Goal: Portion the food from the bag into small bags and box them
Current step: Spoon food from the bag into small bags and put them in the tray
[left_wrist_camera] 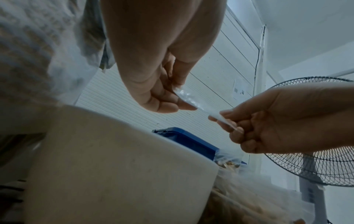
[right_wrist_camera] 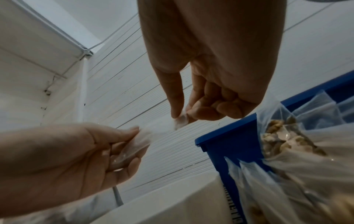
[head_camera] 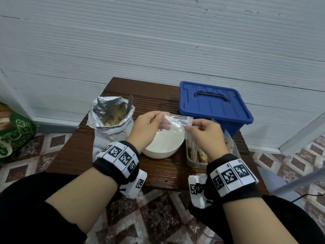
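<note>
Both hands hold a small clear zip bag (head_camera: 176, 121) above a white bowl (head_camera: 163, 143). My left hand (head_camera: 154, 120) pinches its left edge between thumb and fingers. My right hand (head_camera: 195, 126) pinches its right corner. In the left wrist view the small bag (left_wrist_camera: 193, 101) stretches between the left hand (left_wrist_camera: 166, 97) and the right hand (left_wrist_camera: 229, 124). The right wrist view shows the right hand (right_wrist_camera: 182, 116) pinching a bag corner (right_wrist_camera: 181, 121). A big foil-lined food bag (head_camera: 110, 114) stands open at the left with a spoon handle (head_camera: 130, 103) sticking out.
A blue lidded box (head_camera: 213, 104) sits at the back right of the small brown table (head_camera: 158, 170). A clear container (head_camera: 195, 161) with filled small bags stands at the right. A standing fan (left_wrist_camera: 316, 159) is off to the right. Green fabric (head_camera: 12, 131) lies on the floor left.
</note>
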### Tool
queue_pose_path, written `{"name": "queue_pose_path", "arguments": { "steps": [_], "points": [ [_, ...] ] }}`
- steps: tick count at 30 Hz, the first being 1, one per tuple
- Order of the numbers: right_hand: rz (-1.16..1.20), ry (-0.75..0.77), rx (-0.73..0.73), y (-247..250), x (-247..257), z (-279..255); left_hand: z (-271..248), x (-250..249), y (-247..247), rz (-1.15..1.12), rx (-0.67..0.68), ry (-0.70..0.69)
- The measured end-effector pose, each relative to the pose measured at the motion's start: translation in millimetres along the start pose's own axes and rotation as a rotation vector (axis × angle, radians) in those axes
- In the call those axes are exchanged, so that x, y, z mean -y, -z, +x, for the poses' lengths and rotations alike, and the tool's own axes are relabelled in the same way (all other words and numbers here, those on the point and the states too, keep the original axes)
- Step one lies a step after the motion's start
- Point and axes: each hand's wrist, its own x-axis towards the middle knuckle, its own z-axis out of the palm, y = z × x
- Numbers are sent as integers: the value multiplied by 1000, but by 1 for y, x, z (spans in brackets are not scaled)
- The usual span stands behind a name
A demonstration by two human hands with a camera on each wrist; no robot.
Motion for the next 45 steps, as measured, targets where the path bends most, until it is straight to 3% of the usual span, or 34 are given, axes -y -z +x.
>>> {"name": "queue_pose_path", "arguments": {
  "steps": [5,10,13,32,38,45],
  "points": [
    [4,4,-6,1,1,-2,1,9,0,162,-24,19],
    [6,6,-6,-4,0,-2,-4,6,1,635,137,-324],
    [36,6,53,-7,3,-5,-6,8,-1,749,180,-398],
    [41,26,56,-5,2,-5,-5,9,-1,484,31,-404],
    [46,30,47,-6,1,-4,-6,9,-2,467,74,-365],
    [117,42,-36,-6,2,-3,-9,-7,2,406,16,-381]
  ]
}}
